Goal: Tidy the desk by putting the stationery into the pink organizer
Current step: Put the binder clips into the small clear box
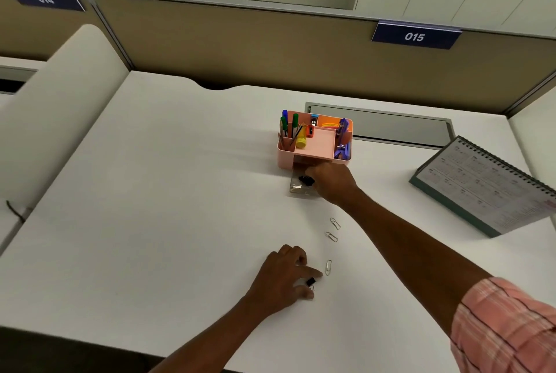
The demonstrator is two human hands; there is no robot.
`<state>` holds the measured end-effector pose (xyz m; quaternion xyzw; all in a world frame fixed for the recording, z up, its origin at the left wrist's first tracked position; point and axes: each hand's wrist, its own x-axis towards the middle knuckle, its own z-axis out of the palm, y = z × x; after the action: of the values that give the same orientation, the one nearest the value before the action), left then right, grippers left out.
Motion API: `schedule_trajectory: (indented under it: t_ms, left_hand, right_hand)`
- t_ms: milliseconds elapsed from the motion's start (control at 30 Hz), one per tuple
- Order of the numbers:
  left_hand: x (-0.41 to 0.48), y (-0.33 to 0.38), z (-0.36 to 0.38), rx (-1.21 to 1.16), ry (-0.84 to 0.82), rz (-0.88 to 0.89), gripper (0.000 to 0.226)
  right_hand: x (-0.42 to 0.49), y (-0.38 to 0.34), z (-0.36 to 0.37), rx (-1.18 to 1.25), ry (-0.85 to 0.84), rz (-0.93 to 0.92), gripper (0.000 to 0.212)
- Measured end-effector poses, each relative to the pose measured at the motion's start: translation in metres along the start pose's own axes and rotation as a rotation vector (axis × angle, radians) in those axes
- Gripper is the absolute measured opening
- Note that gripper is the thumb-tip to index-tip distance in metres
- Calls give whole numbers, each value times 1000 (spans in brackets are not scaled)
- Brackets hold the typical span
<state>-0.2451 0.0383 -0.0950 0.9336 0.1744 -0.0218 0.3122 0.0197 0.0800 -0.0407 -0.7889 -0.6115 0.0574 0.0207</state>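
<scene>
While our left hand (285, 273) pinches a small black binder clip (310, 281) on the smooth white tabletop (180, 192), our right hand (332, 181) sits over the clear plastic drawer (296, 189) at the front of the boxy pink organizer (284, 157); we cannot tell whether it grips anything. Three thin bent-wire paper clips (331, 236) lie between both hands.
</scene>
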Motion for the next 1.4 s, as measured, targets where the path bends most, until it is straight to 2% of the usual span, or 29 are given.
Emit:
schedule_trajectory:
  t_ms: [233,333,500,600,700,867,967,1133,1267,1400]
  left_hand:
    - [3,-1,5,-1,84,3,30]
    - [5,-4,7,-4,99,3,29]
    - [5,-10,4,-75,60,-14,43]
    - [5,-14,4,-74,82,9,30]
    - [6,-13,5,-69,107,12,20]
    - [13,-11,2,-112,119,-38,23]
    - [25,-5,-10,-132,196,-107,20]
    - [69,6,-54,-247,459,-258,20]
    - [117,5,-87,-109,677,-421,29]
    - [153,0,-92,-84,649,-583,29]
  right_hand:
    - [3,3,7,-38,-6,-11,26]
    - [2,3,6,-34,-3,-9,27]
    - [-9,6,-1,17,66,17,25]
    - [-29,6,-3,67,141,42,22]
    - [-56,5,-2,117,203,92,24]
    - [-111,1,14,271,237,281,21]
    - [-144,-2,32,373,189,396,17]
    - [-189,-7,53,468,118,517,16]
    - [-204,-12,56,484,89,549,18]
    - [-210,-13,52,515,78,569,18]
